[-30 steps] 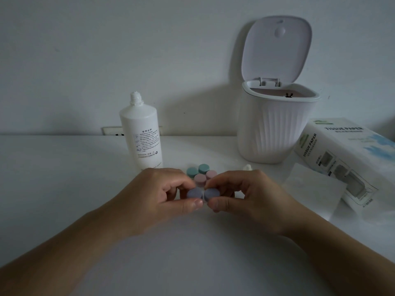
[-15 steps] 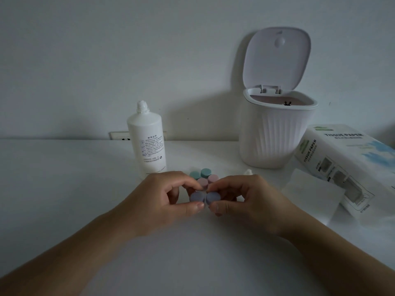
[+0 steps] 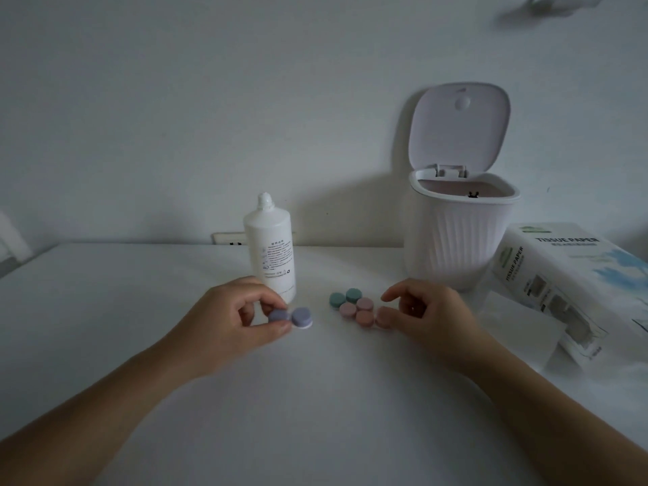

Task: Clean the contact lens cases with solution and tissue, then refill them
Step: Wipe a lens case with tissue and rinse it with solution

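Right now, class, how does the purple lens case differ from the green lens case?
The purple lens case is pinched in the left hand, while the green lens case lies untouched on the table. The purple one sits near the solution bottle; the green one adjoins the pink cases. Both have twin round caps, screwed on.

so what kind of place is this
Probably a home desk or vanity against a wall: a plain white table, a small lidded bin, a tissue paper box and a wall socket.
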Motion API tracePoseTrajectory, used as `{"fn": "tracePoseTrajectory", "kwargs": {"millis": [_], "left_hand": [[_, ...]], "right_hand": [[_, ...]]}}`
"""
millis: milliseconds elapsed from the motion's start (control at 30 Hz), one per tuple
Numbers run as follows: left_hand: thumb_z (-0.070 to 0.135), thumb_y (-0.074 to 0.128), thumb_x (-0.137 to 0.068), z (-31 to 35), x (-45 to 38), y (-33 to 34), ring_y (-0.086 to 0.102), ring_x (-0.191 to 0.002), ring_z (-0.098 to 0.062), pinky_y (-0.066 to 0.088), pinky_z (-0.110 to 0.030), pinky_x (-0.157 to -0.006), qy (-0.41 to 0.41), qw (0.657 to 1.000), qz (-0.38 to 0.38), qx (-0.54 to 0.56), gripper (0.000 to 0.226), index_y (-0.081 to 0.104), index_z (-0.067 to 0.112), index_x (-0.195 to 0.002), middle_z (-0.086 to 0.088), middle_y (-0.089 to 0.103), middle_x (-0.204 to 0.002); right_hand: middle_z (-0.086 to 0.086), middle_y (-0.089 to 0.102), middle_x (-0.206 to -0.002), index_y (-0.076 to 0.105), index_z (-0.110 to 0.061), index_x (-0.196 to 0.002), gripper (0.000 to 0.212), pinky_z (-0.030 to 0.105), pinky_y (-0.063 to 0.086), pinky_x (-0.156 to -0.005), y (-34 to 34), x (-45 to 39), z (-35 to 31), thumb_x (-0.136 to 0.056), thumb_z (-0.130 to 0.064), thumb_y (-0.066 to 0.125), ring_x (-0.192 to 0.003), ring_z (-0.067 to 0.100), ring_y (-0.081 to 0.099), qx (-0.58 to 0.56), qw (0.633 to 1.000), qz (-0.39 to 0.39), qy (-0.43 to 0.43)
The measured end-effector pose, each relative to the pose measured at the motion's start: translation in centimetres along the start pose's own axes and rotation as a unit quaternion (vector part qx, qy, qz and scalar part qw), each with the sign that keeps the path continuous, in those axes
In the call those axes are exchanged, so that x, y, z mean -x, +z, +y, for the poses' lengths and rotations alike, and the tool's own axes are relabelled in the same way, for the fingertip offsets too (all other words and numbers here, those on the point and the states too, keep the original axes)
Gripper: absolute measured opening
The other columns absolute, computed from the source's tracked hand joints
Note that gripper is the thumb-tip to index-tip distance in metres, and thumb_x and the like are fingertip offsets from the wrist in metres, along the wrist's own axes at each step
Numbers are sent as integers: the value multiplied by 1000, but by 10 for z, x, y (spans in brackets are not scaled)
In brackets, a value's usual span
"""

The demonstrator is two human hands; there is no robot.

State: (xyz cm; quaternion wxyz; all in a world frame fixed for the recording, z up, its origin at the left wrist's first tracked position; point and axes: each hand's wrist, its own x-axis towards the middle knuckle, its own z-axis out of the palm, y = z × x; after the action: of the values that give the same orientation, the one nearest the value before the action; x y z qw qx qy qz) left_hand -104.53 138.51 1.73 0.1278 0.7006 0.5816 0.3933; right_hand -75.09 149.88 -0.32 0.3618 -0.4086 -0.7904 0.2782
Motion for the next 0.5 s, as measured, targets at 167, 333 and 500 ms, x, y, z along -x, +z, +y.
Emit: {"fn": "tracePoseTrajectory", "kwargs": {"millis": [167, 333, 500], "left_hand": [[29, 87, -74, -28, 23, -28, 43, -51, -6, 33, -13, -48, -91, 989, 93, -66, 19, 72, 38, -81, 16, 64, -77], [42, 86, -74, -53, 34, -40, 57, -59, 1, 38, -12, -52, -169, 969, 133, -117, 17, 72, 33, -73, 24, 67, -78], [67, 73, -65, -63, 40, -36, 62, -68, 6, 46, -22, -60, -224, 952, 159, -135, 34, 70, 34, -69, 27, 67, -73]], "right_hand": [[-6, 60, -69, 65, -42, -88, 26, 26, 47, -58, 5, 0, 6, -72, -63, 64, -53, 1, 48, 107, 994, -33, 19], [-8, 59, -65, 70, -36, -93, 25, 23, 46, -60, 5, 0, 4, -76, -54, 71, -57, 2, 51, 136, 990, -30, 24], [-8, 59, -64, 73, -32, -87, 19, 27, 45, -60, 5, 0, 3, -79, -49, 75, -57, 5, 49, 149, 988, -41, 11]]}}
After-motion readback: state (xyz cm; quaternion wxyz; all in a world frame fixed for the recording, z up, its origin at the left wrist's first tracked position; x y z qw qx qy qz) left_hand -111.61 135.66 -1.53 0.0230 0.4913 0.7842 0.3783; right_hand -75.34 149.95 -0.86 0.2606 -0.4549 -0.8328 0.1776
